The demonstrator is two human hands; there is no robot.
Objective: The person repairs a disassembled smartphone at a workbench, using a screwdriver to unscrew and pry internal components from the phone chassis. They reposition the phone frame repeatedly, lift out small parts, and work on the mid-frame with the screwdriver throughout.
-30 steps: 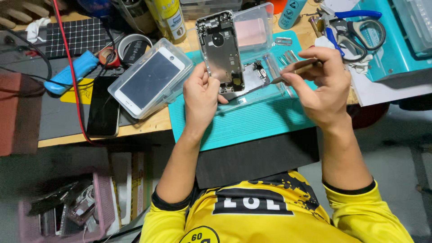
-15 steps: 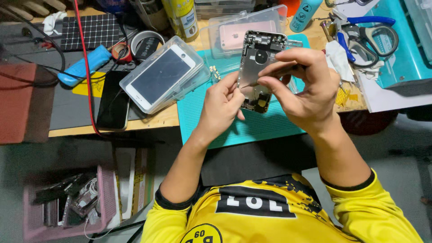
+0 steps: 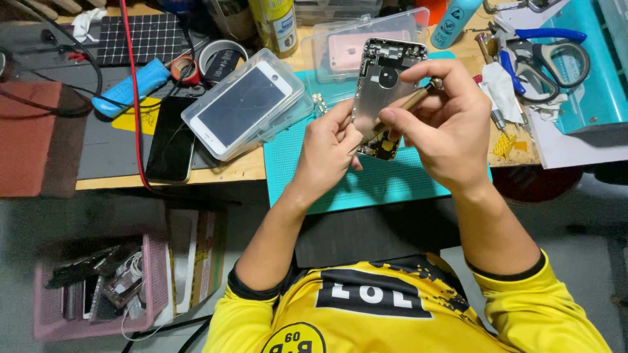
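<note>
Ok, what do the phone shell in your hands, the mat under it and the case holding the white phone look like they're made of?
Phone shell: probably metal, with a dull grey matte sheen and cut-out holes.
Mat: looks like soft rubber or silicone, a flat teal surface with a fine grid and no glare.
Case: clear hard plastic, since the white phone shows through it and its edges catch light.

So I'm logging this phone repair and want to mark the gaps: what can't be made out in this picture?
- Head view: the tool's tip is hidden by the right hand, so its kind is unclear.
- The lower edge of the open phone housing is covered by the left hand.
- Parts inside the housing are too small to tell.
- The scissors are partly under clutter.
- The pink basket's contents are a blurred tangle.
</note>
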